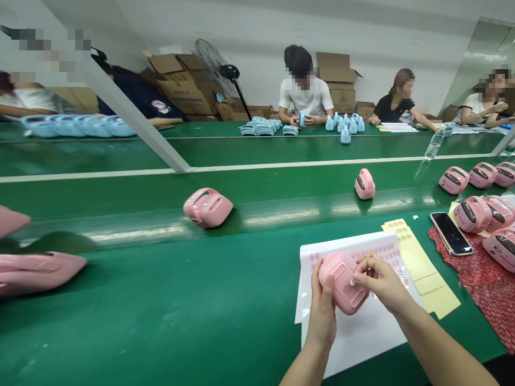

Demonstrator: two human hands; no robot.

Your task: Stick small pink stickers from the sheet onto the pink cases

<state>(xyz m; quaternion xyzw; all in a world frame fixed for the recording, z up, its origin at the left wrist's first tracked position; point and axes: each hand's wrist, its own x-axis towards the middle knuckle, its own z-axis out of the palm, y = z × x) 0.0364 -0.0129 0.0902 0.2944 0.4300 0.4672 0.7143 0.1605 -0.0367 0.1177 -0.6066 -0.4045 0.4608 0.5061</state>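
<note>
My left hand (323, 305) is wrapped round a pink plastic toy case (341, 281), holding it just above a white sticker sheet (362, 332). My right hand (380, 281) pinches at the case's side, fingertips pressed on a small round white spot there. Whether a sticker is between the fingers is too small to tell. Rows of small pink stickers (382, 252) run along the sheet's far part.
Yellow backing sheets (422, 268) and a phone (450, 233) lie to the right, beside a red mat (475, 279) with several pink cases (483, 214). Two pink cases (208, 207) (364, 184) sit on the green conveyor belt. Across it, people handle blue cases (345, 124). A water bottle (435, 142) stands far right.
</note>
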